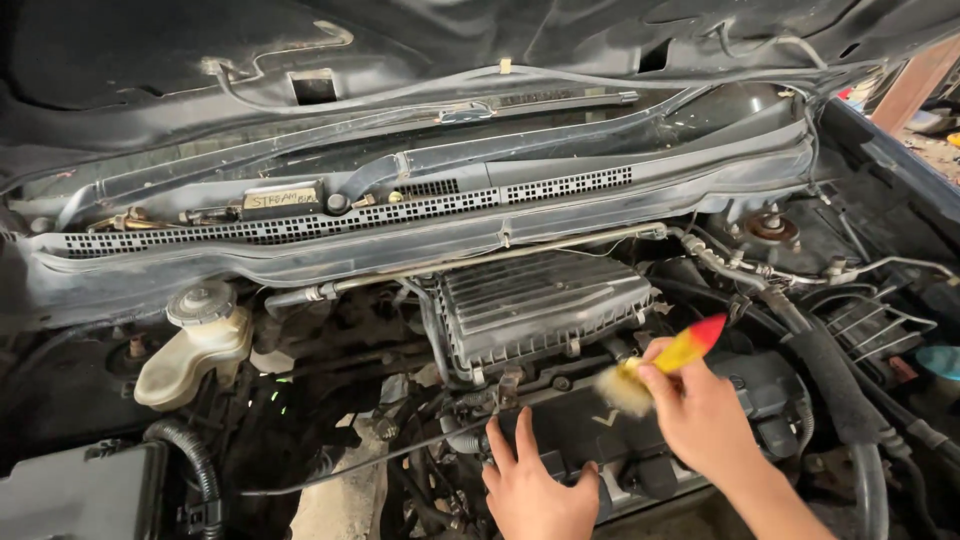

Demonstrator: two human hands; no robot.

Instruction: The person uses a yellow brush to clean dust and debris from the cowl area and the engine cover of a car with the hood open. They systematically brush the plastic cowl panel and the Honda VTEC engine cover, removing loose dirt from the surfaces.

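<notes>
Gripping a yellow-and-red brush (672,355) with bristles angled down onto the engine cover's (600,425) rear edge, right hand (695,405) dusts there while left hand (530,485), fingers spread and holding nothing, braces on the cover's front edge.
</notes>
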